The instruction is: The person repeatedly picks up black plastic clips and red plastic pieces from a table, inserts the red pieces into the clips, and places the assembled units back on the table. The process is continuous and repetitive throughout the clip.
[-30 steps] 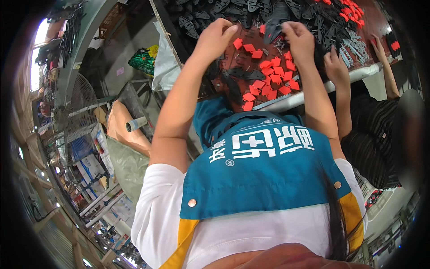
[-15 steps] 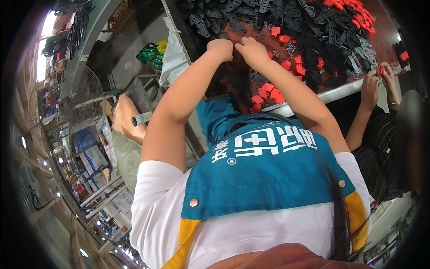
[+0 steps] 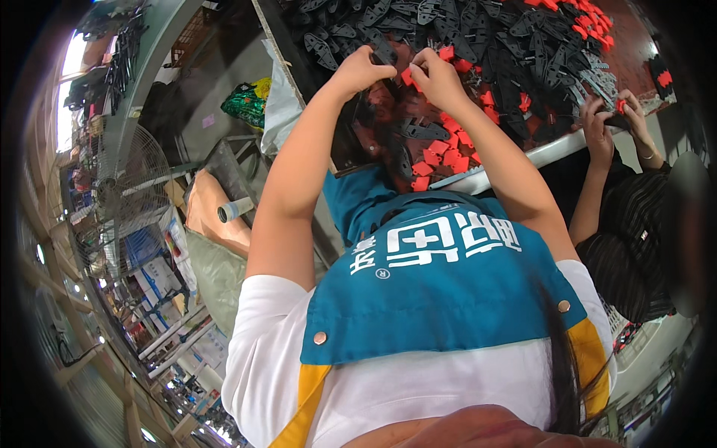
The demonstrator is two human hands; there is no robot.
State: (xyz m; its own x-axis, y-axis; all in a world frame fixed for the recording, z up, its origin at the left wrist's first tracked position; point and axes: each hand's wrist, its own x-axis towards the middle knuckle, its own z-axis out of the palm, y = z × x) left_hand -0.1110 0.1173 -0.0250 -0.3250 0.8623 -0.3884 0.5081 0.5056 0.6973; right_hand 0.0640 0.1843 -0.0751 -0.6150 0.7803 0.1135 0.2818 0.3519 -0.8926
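Observation:
My left hand (image 3: 358,73) is over the near left part of the table, thumb stretched toward the right hand. Its fingers are closed on a black plastic part (image 3: 384,55), partly hidden by them. Just to the right, my right hand (image 3: 439,78) has thumb and forefinger pinched on a small red plastic piece (image 3: 407,76). A narrow gap separates the two hands. Below them lie a black slotted part (image 3: 424,130) and a cluster of loose red pieces (image 3: 450,157) near the table's front edge.
Heaped black parts (image 3: 463,30) cover the far side of the reddish-brown table (image 3: 631,45), with silver screws (image 3: 597,81) toward the right. At right, another person's hands (image 3: 597,131) hold a red piece. A standing fan (image 3: 112,179) and a cardboard tube (image 3: 235,210) are at left.
My hands have moved slightly apart, and the red piece by my right fingertips now shows. The black part at my left fingers has come into view. The whole view has shifted slightly.

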